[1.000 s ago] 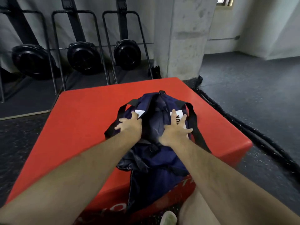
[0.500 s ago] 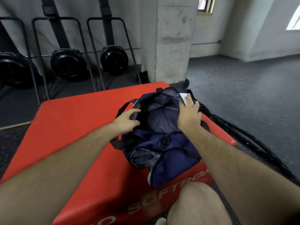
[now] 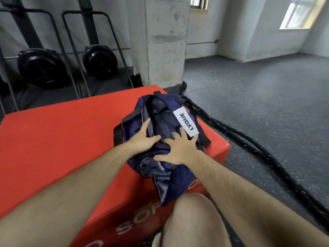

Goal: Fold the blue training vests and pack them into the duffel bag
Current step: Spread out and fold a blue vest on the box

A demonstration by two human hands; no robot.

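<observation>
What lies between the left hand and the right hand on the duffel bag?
Only a narrow fold of dark blue fabric at the duffel bag's mouth separates the left hand from the right hand, as the head view shows.

- duffel bag (image 3: 179,179): navy blue, plain
- bag straps (image 3: 203,132): black
- bag label (image 3: 186,124): white patch, black block letters "LVQUE"
- vest fabric (image 3: 163,125) in the bag mouth: dark blue-grey, slight sheen
- bag lining (image 3: 160,179) at the near end: lighter grey-blue
- soft plyo box (image 3: 62,139): bright red, white lettering on the front face
- battle rope (image 3: 249,145): black
- floor (image 3: 267,90): dark grey with fine white speckles
- pillar (image 3: 165,41): pale grey concrete, mottled, darker spots
- machines (image 3: 41,66) by the wall: black, black frames
- walls (image 3: 231,24): pale grey-white
- shoe (image 3: 156,240): off-white
</observation>
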